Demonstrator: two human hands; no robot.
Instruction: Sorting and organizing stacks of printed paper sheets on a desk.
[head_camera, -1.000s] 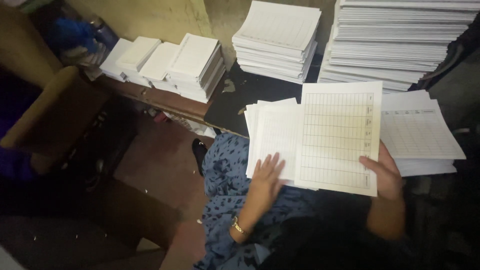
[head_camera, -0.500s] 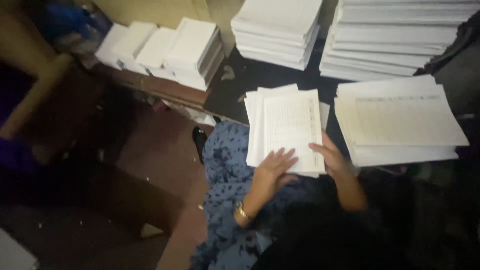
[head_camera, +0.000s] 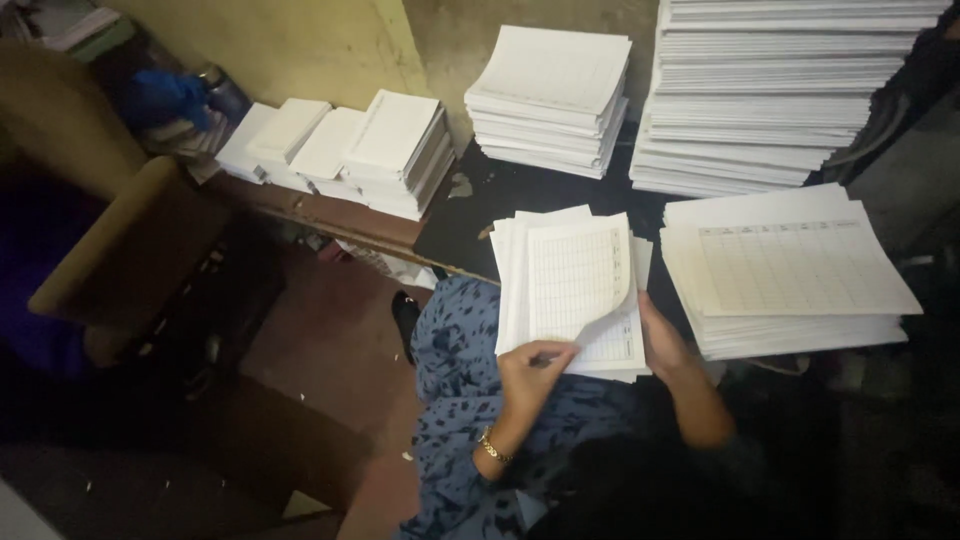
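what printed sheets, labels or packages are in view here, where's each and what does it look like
Top ruled sheet: on the lap pile, white with a grey grid, its corner lifted by the left hand; the right hand steadies the pile's edge.
Gridded stack: right of the pile, white, table lines on top.
Tall stacks: against the wall, plain white.
Small pads: on the left ledge, white blocks.
No labels, screens or packages.

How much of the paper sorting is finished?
Done: a pile of ruled sheets lies squared up at the right. In hand: the left hand lifts the top sheet off the lap pile, with the right hand at its edge. Left: that lap pile is still thick.
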